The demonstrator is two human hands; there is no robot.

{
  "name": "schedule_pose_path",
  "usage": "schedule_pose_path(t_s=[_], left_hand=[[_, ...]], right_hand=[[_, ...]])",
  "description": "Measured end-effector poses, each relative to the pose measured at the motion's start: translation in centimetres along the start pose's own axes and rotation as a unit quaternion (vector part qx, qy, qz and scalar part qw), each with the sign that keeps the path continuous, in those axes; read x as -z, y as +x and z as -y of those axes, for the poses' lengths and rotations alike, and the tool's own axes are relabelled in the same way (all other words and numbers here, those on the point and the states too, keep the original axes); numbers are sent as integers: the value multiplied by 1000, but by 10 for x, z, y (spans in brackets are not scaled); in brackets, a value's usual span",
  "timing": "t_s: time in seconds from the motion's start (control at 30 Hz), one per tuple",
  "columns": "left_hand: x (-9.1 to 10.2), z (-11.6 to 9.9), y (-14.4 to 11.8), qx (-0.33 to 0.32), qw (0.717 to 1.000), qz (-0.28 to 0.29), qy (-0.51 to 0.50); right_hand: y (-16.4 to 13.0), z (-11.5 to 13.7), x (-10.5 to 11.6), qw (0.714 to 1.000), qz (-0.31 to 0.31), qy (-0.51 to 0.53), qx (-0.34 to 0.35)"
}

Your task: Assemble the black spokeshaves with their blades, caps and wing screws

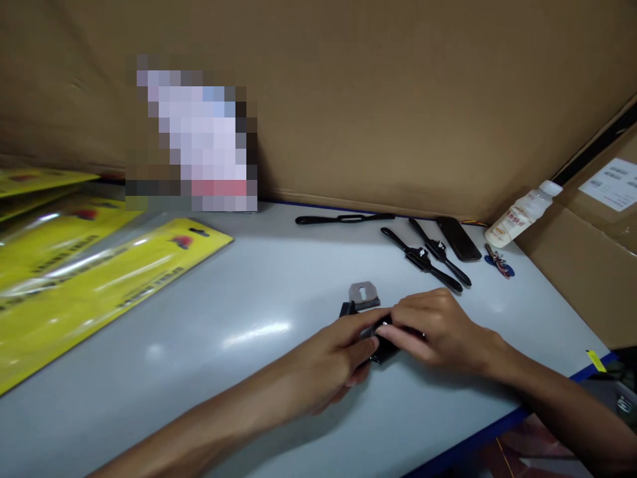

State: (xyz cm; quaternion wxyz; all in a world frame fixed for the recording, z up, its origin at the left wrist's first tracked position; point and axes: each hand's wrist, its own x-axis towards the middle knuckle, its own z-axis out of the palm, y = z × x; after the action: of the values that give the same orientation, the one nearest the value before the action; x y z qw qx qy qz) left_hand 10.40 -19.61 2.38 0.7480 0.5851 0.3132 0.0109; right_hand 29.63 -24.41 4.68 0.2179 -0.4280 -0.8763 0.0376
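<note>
Over the grey table, my left hand (343,358) has its fingers closed on a black spokeshave (383,350), which the fingers largely cover. My right hand (438,332) grips the same tool from the other side, its thumb and fingertips pressed near the middle beside a small shiny screw. Just beyond the fingers lies a flat grey metal blade (363,293) with a keyhole-like slot. Two black spokeshaves, one nearer (421,259) and another behind it (440,251), rest side by side farther back. A bare black spokeshave body (343,218) lies along the table's back edge.
Yellow printed packages (149,279) spread over the left side. A dark phone (458,239), a leaning plastic bottle (522,214) and a small blue-and-brown bundle (498,261) sit at the back right. Cardboard (398,99) walls the rear; a labelled carton (587,265) stands right.
</note>
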Motion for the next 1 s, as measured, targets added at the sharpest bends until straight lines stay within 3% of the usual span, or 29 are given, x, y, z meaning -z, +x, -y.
schedule_pose_path(t_s=[0.1, 0.2, 0.3, 0.47, 0.57, 0.67, 0.77, 0.87, 1.0], left_hand=[[1, -2, -2, 14, 1000, 1, 1], [2, -4, -2, 4, 1000, 8, 21], [2, -4, -2, -8, 1000, 10, 12], [0, -3, 0, -11, 1000, 11, 6], [-1, -4, -1, 2, 1000, 5, 1], [0, -4, -2, 7, 1000, 5, 2], [2, -4, -3, -5, 1000, 15, 13], [2, -2, -2, -11, 1000, 17, 9], [2, -1, -2, -11, 1000, 20, 8]], right_hand=[[1, -3, 15, 996, 11, 84, -17], [2, -7, 27, 989, 71, 130, -1], [1, -7, 24, 991, 77, 105, 12], [-1, 1, 0, 1000, 12, -4, 11], [-1, 2, -2, 1000, -1, 12, -7], [0, -2, 12, 995, 14, 95, -19], [0, -6, 26, 988, 74, 136, -9], [-1, -7, 25, 989, 96, 112, 0], [-3, -2, 8, 998, 61, 24, 3]])
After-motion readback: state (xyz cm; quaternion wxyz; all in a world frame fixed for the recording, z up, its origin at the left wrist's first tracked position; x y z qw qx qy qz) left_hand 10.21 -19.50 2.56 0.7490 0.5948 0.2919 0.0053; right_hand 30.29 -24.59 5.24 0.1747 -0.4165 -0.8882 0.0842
